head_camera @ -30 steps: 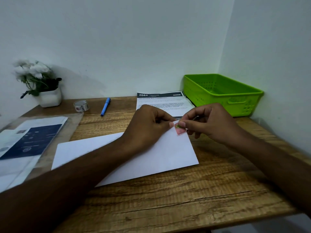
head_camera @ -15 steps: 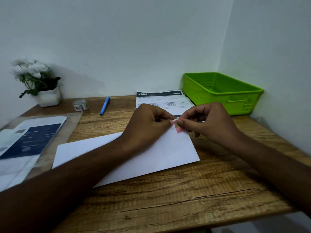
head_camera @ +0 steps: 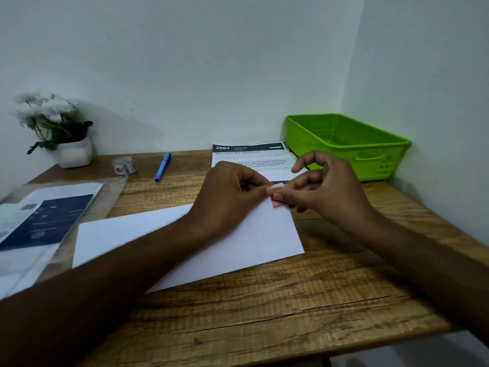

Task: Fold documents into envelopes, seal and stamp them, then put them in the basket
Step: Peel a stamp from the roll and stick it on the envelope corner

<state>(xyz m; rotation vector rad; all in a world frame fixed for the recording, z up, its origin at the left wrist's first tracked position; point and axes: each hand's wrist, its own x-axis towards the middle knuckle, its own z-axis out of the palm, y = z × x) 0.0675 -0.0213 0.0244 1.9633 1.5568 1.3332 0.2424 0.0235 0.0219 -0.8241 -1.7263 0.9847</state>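
the envelope [head_camera: 185, 242] lay flat mid-counter [head_camera: 264, 313], its far right corner between both hands, likely so the stamp [head_camera: 276, 204] would land where postage belongs. the left grip [head_camera: 232, 192] and right grip [head_camera: 325, 189] each pinched the small pink stamp in curled fingertips, probably to line it up before pressing. the green basket [head_camera: 375, 162] sat at the counter's far right corner, in easy reach.

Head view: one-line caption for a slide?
Stamping: left hand and right hand pinch a pink stamp at the far right corner of the envelope on the desk; green basket behind.
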